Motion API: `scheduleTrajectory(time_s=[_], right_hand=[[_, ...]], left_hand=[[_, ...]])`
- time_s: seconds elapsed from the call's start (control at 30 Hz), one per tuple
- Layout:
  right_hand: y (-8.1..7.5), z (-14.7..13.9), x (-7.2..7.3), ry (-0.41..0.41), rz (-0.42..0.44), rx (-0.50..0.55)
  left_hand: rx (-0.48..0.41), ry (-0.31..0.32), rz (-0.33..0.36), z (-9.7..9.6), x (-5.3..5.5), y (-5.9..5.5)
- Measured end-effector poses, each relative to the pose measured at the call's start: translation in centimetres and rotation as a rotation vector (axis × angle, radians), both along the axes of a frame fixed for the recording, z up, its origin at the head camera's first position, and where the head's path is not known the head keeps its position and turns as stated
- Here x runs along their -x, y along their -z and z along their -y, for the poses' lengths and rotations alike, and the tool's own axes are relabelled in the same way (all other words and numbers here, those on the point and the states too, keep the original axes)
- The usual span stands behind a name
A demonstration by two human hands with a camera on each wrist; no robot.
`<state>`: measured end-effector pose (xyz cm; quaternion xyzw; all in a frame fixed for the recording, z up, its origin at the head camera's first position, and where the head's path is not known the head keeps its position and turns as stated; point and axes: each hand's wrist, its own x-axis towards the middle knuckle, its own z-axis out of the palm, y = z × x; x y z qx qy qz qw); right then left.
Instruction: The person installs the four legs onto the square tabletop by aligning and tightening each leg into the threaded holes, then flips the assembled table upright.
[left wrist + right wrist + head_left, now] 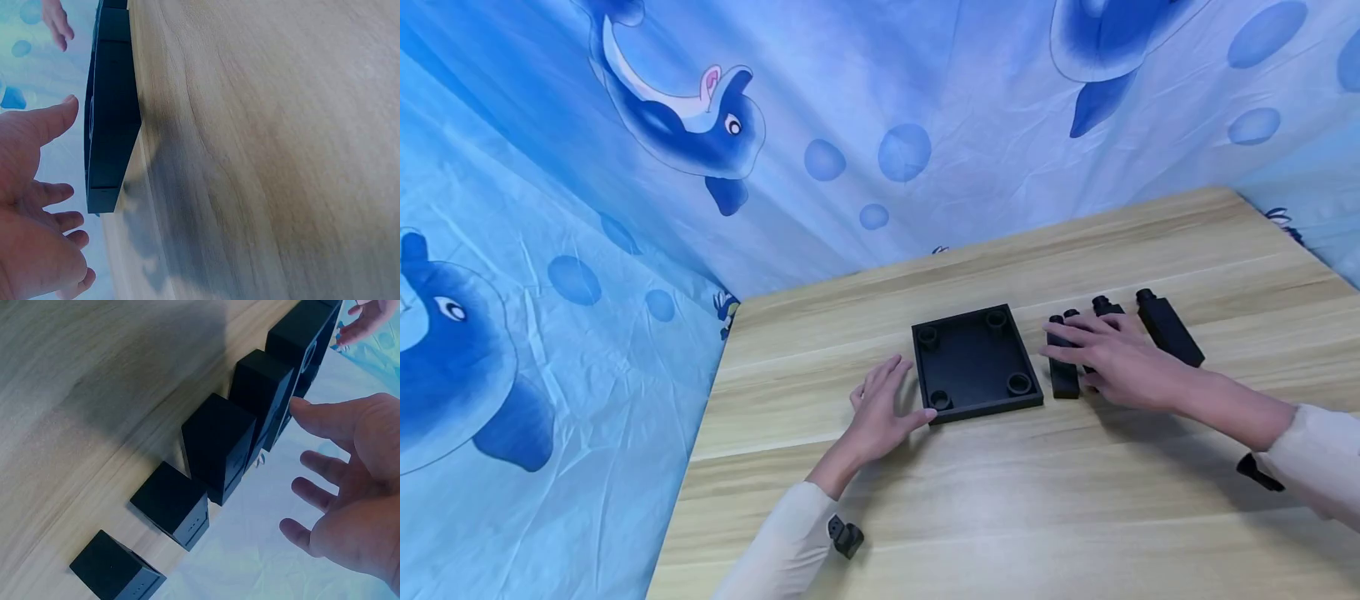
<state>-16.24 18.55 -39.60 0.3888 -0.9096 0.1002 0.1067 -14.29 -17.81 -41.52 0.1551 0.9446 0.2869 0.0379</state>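
Note:
A square black panel (973, 362) with a raised rim lies on the table, a round socket in each corner. Beside its left edge my left hand (883, 412) is spread, thumb by the near left corner; in the left wrist view a gap shows between thumb (59, 119) and panel. My right hand (1123, 358) hovers with loosely extended fingers over several black block-shaped legs (1064, 379) with knobbed ends, lying to the panel's right. It partly hides them in the head view. In the right wrist view the legs (219, 447) lie in a row, none gripped.
The wood-grain table (985, 508) extends around the parts. A blue curtain (850, 125) printed with dolphins hangs behind and at the sides. Small black devices sit at the left cuff (846, 536) and the right cuff (1258, 472).

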Motion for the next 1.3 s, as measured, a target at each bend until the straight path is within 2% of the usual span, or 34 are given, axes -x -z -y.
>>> scheduleTrajectory(time_s=[0.23, 0.37, 0.5, 0.87, 1.07, 1.3], right_hand=[[0.6, 0.4, -0.1, -0.022, 0.057, -0.029], [0.8, 0.5, 0.0, -0.032, 0.058, -0.042], [1.1, 0.7, 0.4, -0.053, 0.046, -0.038], [2.7, 0.8, 0.9, -0.113, -0.003, -0.003], [2.8, 0.9, 1.1, -0.125, -0.032, 0.01], [2.7, 1.0, 1.1, -0.131, -0.027, 0.007]], left_hand=[[-0.028, 0.003, 0.06, -0.1, 0.4, 0.4], [-0.041, 0.01, 0.063, -0.2, 0.5, 0.6], [-0.041, 0.021, 0.052, -0.4, 0.7, 0.7], [-0.039, 0.043, 0.078, -0.5, 0.8, 0.9], [-0.042, 0.036, 0.082, -0.4, 0.7, 0.9], [-0.053, 0.032, 0.078, -0.4, 0.7, 0.8]])
